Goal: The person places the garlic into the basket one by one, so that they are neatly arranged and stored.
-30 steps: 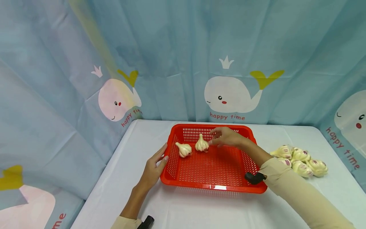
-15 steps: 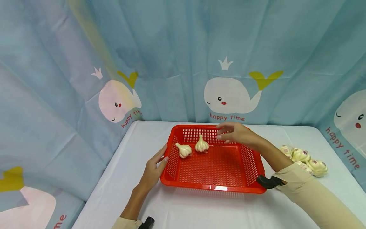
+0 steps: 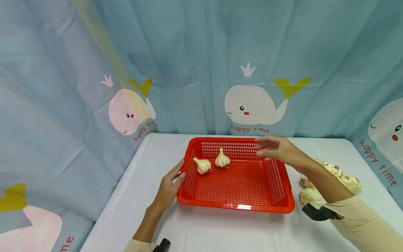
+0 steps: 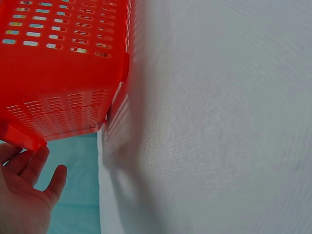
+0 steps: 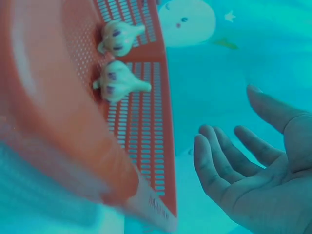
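A red plastic basket (image 3: 214, 204) with slotted walls stands on the white table. My left hand (image 3: 168, 187) rests its fairly straight fingers against the basket's left rim; in the left wrist view the fingertips (image 4: 36, 158) touch the red edge, thumb apart. Two cream garlic bulbs with purplish marks lie inside: one garlic bulb (image 3: 202, 166) on its side near the left wall, another (image 3: 222, 159) with its stem up. Over the back right corner of the basket hovers my right hand (image 3: 281, 151), fingers loosely bent, palm bare in the right wrist view.
Right of the basket lies a cluster of several more garlic bulbs (image 3: 350, 183), partly covered by the right forearm. One garlic bulb (image 3: 311, 197) shows beside the wrist strap. Behind the table hangs a blue curtain (image 3: 195, 105) printed with whales.
My right hand has moved rightward, away from the two bulbs towards the basket's back right corner, its fingers spreading. The left hand, basket and both bulbs stay in place.
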`<state>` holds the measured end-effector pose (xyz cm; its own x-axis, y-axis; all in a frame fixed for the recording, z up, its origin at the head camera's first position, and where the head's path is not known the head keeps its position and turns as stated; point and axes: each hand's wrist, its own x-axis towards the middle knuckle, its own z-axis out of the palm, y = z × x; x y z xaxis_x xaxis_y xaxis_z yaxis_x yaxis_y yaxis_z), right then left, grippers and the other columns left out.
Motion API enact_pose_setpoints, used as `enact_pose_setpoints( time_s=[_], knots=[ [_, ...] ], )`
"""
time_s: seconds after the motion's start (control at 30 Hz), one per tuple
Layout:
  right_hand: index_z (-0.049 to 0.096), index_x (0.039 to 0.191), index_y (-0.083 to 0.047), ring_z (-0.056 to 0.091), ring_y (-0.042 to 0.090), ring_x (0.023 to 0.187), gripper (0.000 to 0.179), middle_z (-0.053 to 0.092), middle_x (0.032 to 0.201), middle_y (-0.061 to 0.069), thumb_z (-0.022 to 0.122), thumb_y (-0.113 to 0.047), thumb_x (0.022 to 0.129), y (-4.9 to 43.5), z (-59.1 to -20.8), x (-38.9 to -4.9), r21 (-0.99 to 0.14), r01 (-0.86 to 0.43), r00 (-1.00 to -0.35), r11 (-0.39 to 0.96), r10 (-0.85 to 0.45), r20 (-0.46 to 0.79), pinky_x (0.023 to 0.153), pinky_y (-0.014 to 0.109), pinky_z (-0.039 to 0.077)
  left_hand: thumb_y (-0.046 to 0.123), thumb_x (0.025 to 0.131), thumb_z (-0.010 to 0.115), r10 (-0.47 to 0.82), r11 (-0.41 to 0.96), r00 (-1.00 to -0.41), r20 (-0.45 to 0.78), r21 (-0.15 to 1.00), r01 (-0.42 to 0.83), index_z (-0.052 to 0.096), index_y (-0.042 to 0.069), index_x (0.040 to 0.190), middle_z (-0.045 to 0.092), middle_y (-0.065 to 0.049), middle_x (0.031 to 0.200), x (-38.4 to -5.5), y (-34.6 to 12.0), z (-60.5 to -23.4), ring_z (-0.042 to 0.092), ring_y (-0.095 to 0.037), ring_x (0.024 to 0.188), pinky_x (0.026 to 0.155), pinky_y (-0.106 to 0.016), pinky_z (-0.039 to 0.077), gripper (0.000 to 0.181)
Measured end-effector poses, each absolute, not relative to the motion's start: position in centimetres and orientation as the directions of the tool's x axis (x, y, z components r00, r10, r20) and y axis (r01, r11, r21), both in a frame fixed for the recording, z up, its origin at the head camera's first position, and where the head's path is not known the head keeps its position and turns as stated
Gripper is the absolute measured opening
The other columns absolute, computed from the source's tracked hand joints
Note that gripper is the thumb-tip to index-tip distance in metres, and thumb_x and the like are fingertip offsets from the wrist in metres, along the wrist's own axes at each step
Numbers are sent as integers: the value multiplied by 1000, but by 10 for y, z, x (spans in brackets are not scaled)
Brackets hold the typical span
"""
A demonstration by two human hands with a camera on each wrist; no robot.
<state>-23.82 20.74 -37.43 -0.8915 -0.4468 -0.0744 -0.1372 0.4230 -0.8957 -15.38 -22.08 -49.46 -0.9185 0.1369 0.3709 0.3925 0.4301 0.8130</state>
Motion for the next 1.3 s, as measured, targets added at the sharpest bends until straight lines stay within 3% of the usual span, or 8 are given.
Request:
enact_pose_setpoints(
  time_s=[0.17, 0.23, 0.4, 0.57, 0.73, 0.83, 1.03, 1.3],
  knots=[
    [55, 150, -11, 71, 22, 114, 57, 65, 139, 18, 74, -31, 101, 225, -374, -229, -907, -139, -901, 398, -430, -50, 95, 41, 62, 16, 110, 57, 133, 441, -919, 371, 808, 390, 41, 10, 163, 42, -6, 167, -154, -221, -494, 44, -28, 153, 112, -40, 52, 56],
    [55, 150, -10, 71, 24, 114, 57, 64, 138, 18, 73, -31, 101, 231, -375, -224, -905, -146, -905, 399, -423, -40, 94, 40, 62, 16, 110, 57, 133, 443, -918, 374, 806, 393, 41, 10, 163, 42, -6, 167, -154, -221, -494, 44, -28, 153, 112, -40, 52, 56],
    [53, 152, -7, 72, 13, 112, 58, 64, 141, 21, 72, -31, 102, 244, -380, -212, -891, -149, -920, 429, -389, -34, 89, 33, 64, 15, 110, 57, 134, 445, -917, 375, 804, 394, 41, 9, 163, 43, -7, 167, -154, -221, -495, 44, -28, 153, 112, -34, 52, 56],
    [49, 155, -5, 72, 8, 111, 62, 63, 144, 24, 69, -33, 104, 262, -394, -199, -889, -117, -931, 442, -360, -56, 86, 32, 65, 15, 110, 57, 135, 440, -918, 372, 808, 392, 41, 9, 163, 42, -7, 167, -152, -221, -498, 44, -30, 152, 110, -51, 52, 56],
    [47, 156, -5, 75, 13, 107, 61, 63, 144, 25, 68, -32, 105, 279, -409, -188, -885, -93, -947, 456, -315, -63, 82, 34, 65, 14, 110, 56, 143, 422, -914, 380, 812, 404, 41, 8, 163, 42, -9, 167, -151, -221, -498, 44, -31, 153, 110, -56, 51, 56],
    [49, 155, -7, 73, 5, 105, 62, 66, 143, 18, 69, -34, 104, 288, -414, -181, -875, -72, -960, 479, -270, -69, 82, 33, 65, 14, 110, 56, 149, 414, -909, 389, 810, 415, 40, 6, 163, 42, -9, 168, -152, -221, -497, 43, -32, 153, 110, -55, 51, 55],
    [50, 153, -3, 68, -8, 104, 60, 70, 122, -22, 71, -30, 103, 309, -427, -167, -854, -82, -975, 514, -220, -39, 83, 23, 62, 14, 110, 56, 145, 417, -911, 387, 811, 411, 41, 5, 163, 42, -10, 167, -153, -220, -495, 43, -32, 153, 111, -54, 51, 55],
    [43, 157, -1, 65, -14, 100, 69, 72, 122, -18, 71, -35, 103, 336, -446, -154, -824, 32, -983, 566, -133, -129, 79, 15, 58, 14, 110, 56, 144, 415, -913, 382, 814, 406, 40, 6, 163, 42, -9, 168, -154, -220, -496, 43, -31, 153, 111, -53, 50, 56]
  ],
)
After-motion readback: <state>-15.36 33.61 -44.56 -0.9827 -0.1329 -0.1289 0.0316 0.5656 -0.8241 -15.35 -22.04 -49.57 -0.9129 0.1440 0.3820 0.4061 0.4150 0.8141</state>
